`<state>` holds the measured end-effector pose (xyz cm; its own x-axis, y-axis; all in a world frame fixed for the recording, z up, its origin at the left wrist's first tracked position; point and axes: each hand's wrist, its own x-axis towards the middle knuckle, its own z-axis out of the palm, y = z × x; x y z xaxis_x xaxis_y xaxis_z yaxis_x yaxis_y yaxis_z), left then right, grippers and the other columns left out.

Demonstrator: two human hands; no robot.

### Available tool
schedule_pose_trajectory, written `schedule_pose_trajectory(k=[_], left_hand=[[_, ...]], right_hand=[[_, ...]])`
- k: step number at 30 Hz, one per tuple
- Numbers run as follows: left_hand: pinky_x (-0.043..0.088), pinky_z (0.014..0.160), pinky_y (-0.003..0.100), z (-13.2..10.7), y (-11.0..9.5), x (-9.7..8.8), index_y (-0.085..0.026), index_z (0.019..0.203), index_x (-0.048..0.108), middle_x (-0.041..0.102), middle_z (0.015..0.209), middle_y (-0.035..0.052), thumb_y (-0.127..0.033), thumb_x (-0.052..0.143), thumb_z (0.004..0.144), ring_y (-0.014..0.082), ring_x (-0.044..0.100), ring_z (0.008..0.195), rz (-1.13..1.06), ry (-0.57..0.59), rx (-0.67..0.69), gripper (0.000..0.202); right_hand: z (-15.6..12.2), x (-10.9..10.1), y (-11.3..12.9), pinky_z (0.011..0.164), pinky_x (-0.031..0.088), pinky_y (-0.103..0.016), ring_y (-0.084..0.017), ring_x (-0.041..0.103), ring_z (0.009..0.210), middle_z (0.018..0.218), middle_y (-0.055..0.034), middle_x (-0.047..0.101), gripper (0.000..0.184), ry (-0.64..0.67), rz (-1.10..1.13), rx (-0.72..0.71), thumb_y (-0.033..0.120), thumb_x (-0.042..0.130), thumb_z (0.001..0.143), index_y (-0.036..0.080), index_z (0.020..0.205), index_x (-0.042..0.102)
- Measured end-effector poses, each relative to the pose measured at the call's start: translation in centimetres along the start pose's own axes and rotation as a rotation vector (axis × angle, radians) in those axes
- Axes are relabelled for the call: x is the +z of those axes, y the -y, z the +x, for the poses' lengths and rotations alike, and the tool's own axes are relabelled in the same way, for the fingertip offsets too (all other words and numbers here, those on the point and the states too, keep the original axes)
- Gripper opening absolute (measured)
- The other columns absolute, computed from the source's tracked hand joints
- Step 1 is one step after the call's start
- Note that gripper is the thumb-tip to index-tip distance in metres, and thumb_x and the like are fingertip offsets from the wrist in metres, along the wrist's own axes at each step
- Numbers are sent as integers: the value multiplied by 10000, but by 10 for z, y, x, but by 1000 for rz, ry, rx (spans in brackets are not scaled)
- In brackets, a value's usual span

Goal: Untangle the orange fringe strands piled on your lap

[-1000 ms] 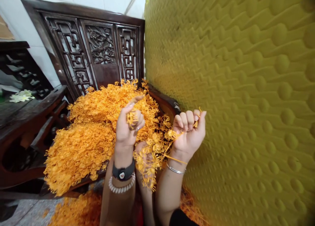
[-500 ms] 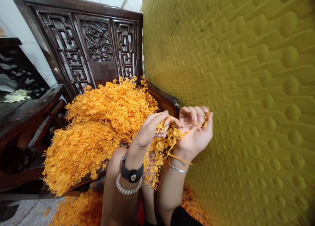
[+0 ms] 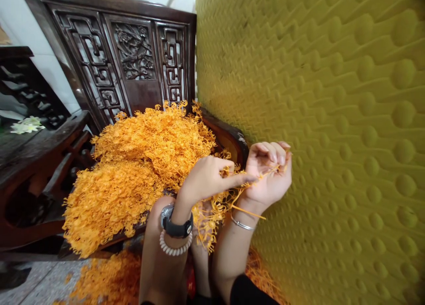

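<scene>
My right hand (image 3: 269,174) is curled palm up around a thin orange plastic sprig strand (image 3: 247,187), close to the yellow foam wall. My left hand (image 3: 209,177), with a watch and bead bracelet on the wrist, is closed with the forefinger stretched toward the right palm, pinching at the same strand. A tangle of orange sprigs (image 3: 209,216) hangs below both hands. A big heap of the same orange sprigs (image 3: 139,163) lies on the dark carved wooden chair (image 3: 133,61) just behind my hands.
A tall yellow foam sheet (image 3: 332,141) with bumps fills the right side. More orange sprigs (image 3: 106,280) lie on the floor at the lower left. A dark wooden table (image 3: 29,150) with a few white flowers (image 3: 25,125) stands at the left.
My left hand has come down from a raised fist holding sprigs and moved right to meet my right hand at the strand. The right hand has stayed nearly in place.
</scene>
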<state>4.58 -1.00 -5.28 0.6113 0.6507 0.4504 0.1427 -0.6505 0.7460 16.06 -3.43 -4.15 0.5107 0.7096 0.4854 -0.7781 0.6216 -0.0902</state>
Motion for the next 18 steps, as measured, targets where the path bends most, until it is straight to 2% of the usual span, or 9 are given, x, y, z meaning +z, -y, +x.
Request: schedule_pose_trajectory(k=[3,6,8,11,14,16,18], left_hand=[[172,477,252,0,0,7,-166,502,407,344,470,-50,-538,576,691,79,267,463,150,96,88,451],[188,481,250,3,-2,14,-165,523,441,341,474,-40,-493,461,798,87,305,462,129,74,119,428],[213,487,244,4,-3,16,-165,557,462,362,488,-36,-469,414,832,91,332,473,59,30,108,414],[251,495,237,5,-5,14,-166,595,478,401,520,-34,-460,434,830,91,354,498,-87,-104,65,378],[241,470,247,4,-4,8,-176,587,459,385,516,-37,-471,452,821,88,326,483,-199,-273,6,377],[226,449,261,2,0,5,-187,546,414,343,481,-38,-504,415,830,93,308,452,-229,-372,-67,425],[256,449,269,1,8,4,-197,527,400,339,465,-28,-540,356,839,108,339,451,-221,-501,-167,465]], right_hand=[[0,-1,2,664,479,-182,-26,471,520,566,75,385,203,-16,-39,-15,212,353,905,194,769,503],[2,-3,4,698,480,-176,-27,499,565,598,66,434,223,-11,-66,-11,225,329,909,200,803,524],[3,-4,5,731,483,-206,-44,534,637,663,50,494,263,-17,-175,10,305,315,906,206,841,550],[2,-2,1,757,476,-273,-97,568,751,803,4,577,355,-31,-480,58,461,333,862,207,899,579],[-4,3,-6,786,442,-283,-118,560,838,920,-24,597,324,17,-822,45,470,406,833,216,933,579],[-9,5,-9,756,418,-259,-105,532,795,865,-6,575,223,89,-1040,49,410,480,818,214,856,579],[-14,7,-10,688,388,-238,-89,471,690,725,24,500,166,168,-1245,64,343,555,787,197,711,537]])
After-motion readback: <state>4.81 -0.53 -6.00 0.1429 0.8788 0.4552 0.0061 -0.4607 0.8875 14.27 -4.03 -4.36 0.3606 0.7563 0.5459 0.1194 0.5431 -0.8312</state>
